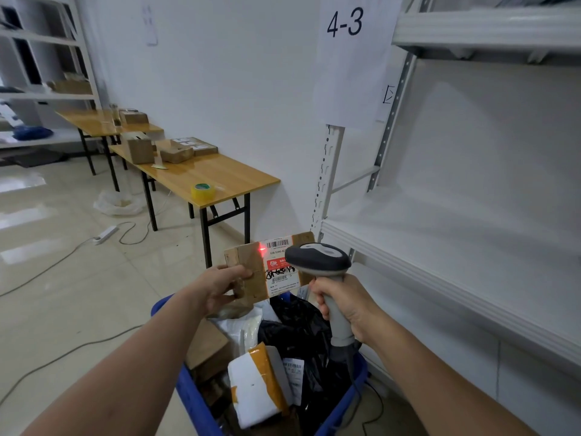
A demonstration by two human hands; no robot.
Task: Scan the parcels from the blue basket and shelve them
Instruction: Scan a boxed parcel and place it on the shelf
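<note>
My left hand (221,287) grips a flat brown cardboard parcel (248,262) by its left end and holds it upright above the blue basket (191,401). A white shipping label with barcodes faces me, and a red scanner dot glows at the label's left edge. My right hand (349,306) grips the grey handle of a barcode scanner (317,258), whose dark head points at the label and hides part of it. The basket below holds several parcels: black bags, white bags, a white packet with orange tape (254,388) and brown boxes.
White metal shelving (471,278) stands at the right, with a bare shelf at about hand height and a "4-3" sign (345,23) above. Two wooden tables (213,180) at the left carry boxes and a yellow tape roll (202,190). Cables and a power strip (105,235) lie on the floor.
</note>
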